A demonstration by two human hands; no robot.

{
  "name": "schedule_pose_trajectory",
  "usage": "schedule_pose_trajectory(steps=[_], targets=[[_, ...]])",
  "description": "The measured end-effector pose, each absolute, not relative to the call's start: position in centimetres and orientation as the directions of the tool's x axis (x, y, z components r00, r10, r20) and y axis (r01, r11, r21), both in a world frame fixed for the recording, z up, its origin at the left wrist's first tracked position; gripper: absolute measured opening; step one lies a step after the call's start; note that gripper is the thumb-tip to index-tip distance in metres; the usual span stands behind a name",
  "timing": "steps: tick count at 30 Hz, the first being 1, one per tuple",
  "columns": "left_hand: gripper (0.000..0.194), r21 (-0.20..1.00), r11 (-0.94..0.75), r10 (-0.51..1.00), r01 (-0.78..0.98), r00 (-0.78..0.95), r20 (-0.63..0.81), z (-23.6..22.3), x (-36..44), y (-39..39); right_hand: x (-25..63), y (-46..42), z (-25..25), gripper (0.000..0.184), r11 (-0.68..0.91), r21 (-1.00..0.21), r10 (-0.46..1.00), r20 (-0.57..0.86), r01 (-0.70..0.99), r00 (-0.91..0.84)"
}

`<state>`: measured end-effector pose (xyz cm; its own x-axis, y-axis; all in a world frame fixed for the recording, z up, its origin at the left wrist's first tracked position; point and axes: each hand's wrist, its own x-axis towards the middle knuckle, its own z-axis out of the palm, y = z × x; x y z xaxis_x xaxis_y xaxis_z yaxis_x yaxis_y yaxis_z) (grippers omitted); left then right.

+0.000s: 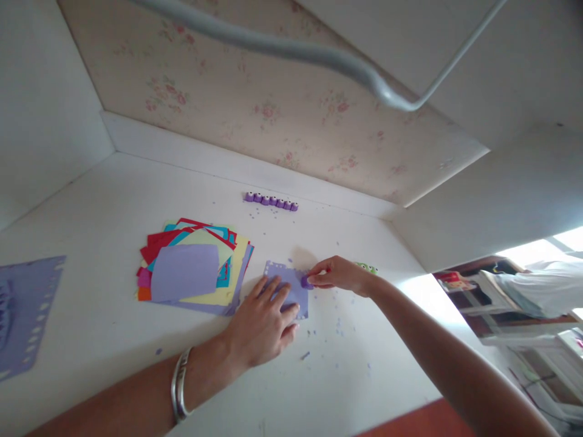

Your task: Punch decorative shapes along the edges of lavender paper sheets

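A small sheet of lavender paper lies on the white tabletop, with little punched holes along its far edge. My left hand rests flat on this sheet with its fingers spread, a silver bangle on the wrist. At the sheet's right edge, my right hand pinches a small purple paper punch. The fingers partly hide the punch, and whether its jaws are pressed down I cannot tell. Tiny lavender paper bits are scattered to the right of the sheet.
Left of my hands is a pile of coloured papers. A row of several purple punches stands near the back wall. Green punches are partly behind my right forearm. At far left lies a larger lavender sheet with cut-outs.
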<state>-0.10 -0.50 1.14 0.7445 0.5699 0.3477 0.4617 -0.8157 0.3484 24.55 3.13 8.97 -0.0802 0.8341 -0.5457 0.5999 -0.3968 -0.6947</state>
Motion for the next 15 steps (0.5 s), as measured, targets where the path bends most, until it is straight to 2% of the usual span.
schedule_pose_trajectory(steps=[6, 11, 15], targets=[[0.034, 0.343, -0.818, 0.567, 0.462, 0.747, 0.346, 1.2, -0.1, -0.5, 25.3, 2.3, 9.3, 0.009, -0.266, -0.648, 0.886, -0.456, 0.713, -0.083], [0.033, 0.339, -0.818, 0.569, 0.466, 0.744, 0.35, 1.3, -0.2, -0.6, 26.3, 1.5, 10.3, 0.013, -0.157, -0.454, 0.906, -0.421, 0.877, -0.056], [0.033, 0.341, -0.817, 0.568, 0.465, 0.749, 0.342, 1.2, -0.2, -0.5, 26.3, 0.4, 10.4, 0.019, -0.109, -0.331, 0.932, -0.361, 0.937, -0.018]])
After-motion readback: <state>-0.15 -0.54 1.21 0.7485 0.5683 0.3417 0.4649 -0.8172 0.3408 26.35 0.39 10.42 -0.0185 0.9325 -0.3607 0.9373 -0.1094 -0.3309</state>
